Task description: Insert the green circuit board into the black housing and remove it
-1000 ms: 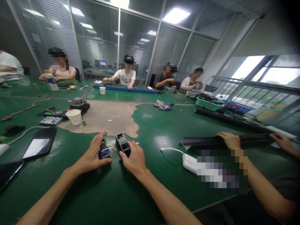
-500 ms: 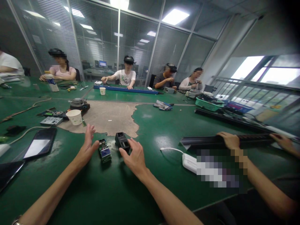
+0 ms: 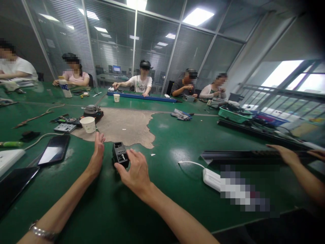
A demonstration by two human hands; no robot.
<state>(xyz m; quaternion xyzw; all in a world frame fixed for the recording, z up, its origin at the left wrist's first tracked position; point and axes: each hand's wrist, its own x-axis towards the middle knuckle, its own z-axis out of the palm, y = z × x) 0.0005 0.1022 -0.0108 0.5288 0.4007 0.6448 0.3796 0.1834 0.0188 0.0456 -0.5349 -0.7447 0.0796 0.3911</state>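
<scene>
My right hand (image 3: 135,173) has its thumb and fingers around a black plastic housing (image 3: 120,154) with square openings in its top. The housing is just above or on the green table (image 3: 177,203); the exact contact is unclear. To its left, my left hand (image 3: 97,155) stands on edge with fingers extended and holds nothing. A gap lies between my left palm and the housing. The small circuit board with a blue part is not visible now; the housing covers the place around it.
A paper cup (image 3: 88,125) and disc-like electronics (image 3: 92,111) lie beyond my left hand. A phone (image 3: 54,150) is at left. A white power strip (image 3: 212,179) lies at right, near another person's hand (image 3: 286,156) on a long black bar (image 3: 233,157).
My right hand has moved the black housing left, over where the circuit board was visible. The view has shifted slightly, and the other person's hand has moved right along the bar.
</scene>
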